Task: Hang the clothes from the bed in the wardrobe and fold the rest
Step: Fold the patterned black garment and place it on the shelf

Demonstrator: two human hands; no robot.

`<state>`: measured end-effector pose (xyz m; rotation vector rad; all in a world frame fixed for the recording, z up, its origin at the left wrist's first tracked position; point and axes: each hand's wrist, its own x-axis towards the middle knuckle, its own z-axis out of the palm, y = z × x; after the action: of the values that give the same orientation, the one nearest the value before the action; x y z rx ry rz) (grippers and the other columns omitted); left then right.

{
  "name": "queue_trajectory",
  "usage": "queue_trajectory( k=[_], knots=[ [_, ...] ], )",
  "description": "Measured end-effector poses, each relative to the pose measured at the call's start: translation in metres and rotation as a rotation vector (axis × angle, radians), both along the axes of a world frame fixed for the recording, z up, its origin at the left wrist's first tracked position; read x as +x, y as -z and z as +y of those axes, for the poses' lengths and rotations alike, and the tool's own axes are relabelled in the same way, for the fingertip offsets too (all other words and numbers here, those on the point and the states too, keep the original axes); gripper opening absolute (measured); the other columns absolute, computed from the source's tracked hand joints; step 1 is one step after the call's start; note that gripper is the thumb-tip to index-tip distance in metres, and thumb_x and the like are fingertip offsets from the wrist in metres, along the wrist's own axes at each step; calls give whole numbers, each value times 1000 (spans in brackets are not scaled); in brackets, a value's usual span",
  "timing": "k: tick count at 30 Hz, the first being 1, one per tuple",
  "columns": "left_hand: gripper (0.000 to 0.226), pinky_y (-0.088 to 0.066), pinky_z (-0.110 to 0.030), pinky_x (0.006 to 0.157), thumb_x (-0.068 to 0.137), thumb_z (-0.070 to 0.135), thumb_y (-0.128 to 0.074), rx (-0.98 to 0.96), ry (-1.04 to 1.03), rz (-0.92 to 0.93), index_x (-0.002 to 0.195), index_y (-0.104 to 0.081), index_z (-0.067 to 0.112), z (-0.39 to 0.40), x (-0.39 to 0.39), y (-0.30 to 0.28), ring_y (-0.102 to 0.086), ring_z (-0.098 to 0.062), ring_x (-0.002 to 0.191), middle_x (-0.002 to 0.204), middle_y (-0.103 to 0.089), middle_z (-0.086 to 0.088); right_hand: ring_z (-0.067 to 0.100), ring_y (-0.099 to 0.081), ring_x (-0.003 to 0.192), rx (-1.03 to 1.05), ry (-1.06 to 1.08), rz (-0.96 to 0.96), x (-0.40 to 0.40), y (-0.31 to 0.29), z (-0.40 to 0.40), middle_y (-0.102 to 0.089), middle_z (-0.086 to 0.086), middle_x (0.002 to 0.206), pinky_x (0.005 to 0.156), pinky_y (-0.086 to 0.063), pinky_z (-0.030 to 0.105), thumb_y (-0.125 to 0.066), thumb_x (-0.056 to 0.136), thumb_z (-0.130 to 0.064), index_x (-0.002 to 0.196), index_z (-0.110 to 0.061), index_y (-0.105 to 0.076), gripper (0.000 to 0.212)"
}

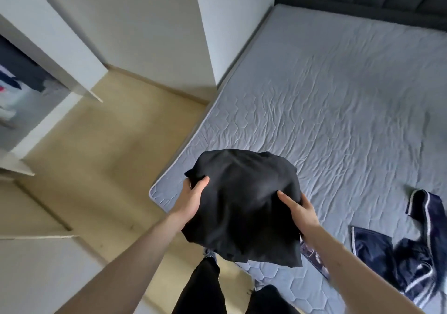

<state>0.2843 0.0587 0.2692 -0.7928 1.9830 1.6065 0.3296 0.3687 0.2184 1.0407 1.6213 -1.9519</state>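
I have one black garment (244, 202) held up in front of me, over the near corner of the bed (338, 101) and clear of the mattress. It bunches into a loose dome and hangs in folds at its lower edge, so I judge it light, soft and limp, with no stiffness to keep a shape by itself. It should not be slippery or fragile, but it will sag wherever it is unsupported. My left hand (193, 197) grips its left edge, thumb on top and fingers curled under the cloth. My right hand (300, 208) holds the right side the same way, thumb lying along the top surface and fingers tucked beneath. Both hands are closed on fabric, not flat against it. For hanging or folding, I judge the better hold would be at the shoulders or a seam, taken wide apart so the cloth spreads out; where those lie in this bundle I cannot tell.

Counting clothes: one black garment in my hands, and one dark blue garment with white stripes (406, 248) lying crumpled on the bed near its right edge, well apart from my hands. A small patterned item (312, 255) shows just below the black cloth; I cannot tell what it is. To the far left stands one wardrobe (21, 89) with its door open, a few pieces hanging inside, blurred beyond counting.
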Motion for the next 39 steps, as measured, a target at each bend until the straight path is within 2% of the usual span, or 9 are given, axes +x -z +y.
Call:
queue_trajectory(
  k=[3,6,10,15,23,27,31,36,39],
  knots=[
    [74,-44,-44,110,75,67,-66,-5,-60,23,140,-45,39,-13,21,-25,-61,-16,120,128,-64,17,9,-77,91,-11,-92,34,-6,-27,-8,-78,-15,105,77,-60,28,-93,54,-63,118,-43,-66,73],
    [74,-51,-39,94,72,56,-71,23,-137,67,138,-42,39,-29,32,-44,-63,-15,113,126,-63,15,9,-77,89,-17,-187,77,-24,-51,-25,-79,-14,103,66,-60,24,-94,59,-55,118,-41,-66,66],
    [64,-55,-48,97,79,45,-73,32,-251,123,136,-43,41,-66,44,-68,-67,-22,110,123,-66,11,12,-77,89,-19,-318,134,-52,-82,-64,-79,-11,102,66,-61,26,-92,69,-45,122,-37,-65,60],
    [57,-53,-29,66,87,45,-72,33,-375,153,129,-33,48,-133,54,-94,-65,-14,99,117,-61,17,19,-76,96,-12,-468,178,-86,-116,-138,-78,-7,106,74,-61,33,-94,64,-50,126,-34,-64,70],
    [75,-46,-29,65,91,43,-69,-40,-533,230,152,-27,33,-278,49,-132,-59,-12,95,112,-56,17,24,-74,101,-9,-634,258,-134,-160,-302,-76,-3,113,92,-60,46,-94,53,-58,133,-32,-61,91],
    [77,-46,-29,66,90,44,-70,-75,-589,273,152,-28,28,-352,45,-158,-60,-12,97,114,-57,15,24,-73,102,-12,-682,318,-151,-181,-384,-76,-5,113,96,-58,46,-94,53,-59,135,-31,-60,93],
    [81,-43,-28,65,90,47,-70,-101,-612,305,155,-26,27,-423,33,-187,-58,-12,95,113,-55,15,21,-73,102,-38,-750,365,-171,-205,-460,-76,-8,113,87,-60,41,-94,53,-59,133,-33,-60,91],
    [82,-43,-31,65,88,48,-71,-138,-663,329,154,-30,21,-495,4,-220,-58,-15,93,111,-56,10,23,-68,110,-13,-820,433,-209,-240,-535,-72,-6,120,105,-52,49,-91,57,-59,137,-30,-56,92],
    [84,-45,-37,75,88,49,-71,-168,-697,326,154,-29,18,-528,-19,-235,-57,-18,92,110,-56,6,24,-65,114,4,-846,453,-237,-257,-572,-68,-6,123,108,-48,51,-89,58,-62,138,-30,-53,93]
  ],
)
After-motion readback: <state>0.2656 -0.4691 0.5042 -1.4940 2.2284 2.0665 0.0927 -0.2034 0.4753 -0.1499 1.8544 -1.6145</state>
